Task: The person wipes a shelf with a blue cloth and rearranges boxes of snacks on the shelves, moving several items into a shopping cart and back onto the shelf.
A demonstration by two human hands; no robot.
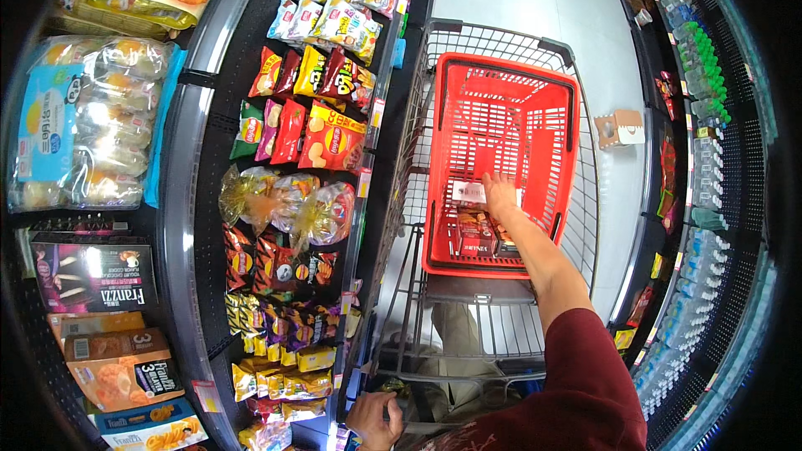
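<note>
A red plastic shopping basket (544,163) rests on a wire shopping cart (495,332). My right hand (499,195) is down inside the basket, its fingers over a white box (467,191). Whether they grip the box or only lie on it is not clear. Beside it on the basket floor lie a dark red box (477,232) and another dark box (506,243), partly hidden by my forearm. At the bottom edge, my left hand (376,423) has bent fingers and is close to the shelf front and the cart's rear; its grip is hidden.
To the left, a shelf holds bagged chips (332,138), with packaged bread (94,125) and Franzzi cookie boxes (119,366) on a nearer shelf. Bottled drinks (705,69) line the right shelf. A brown and white cardboard piece (619,129) is right of the cart.
</note>
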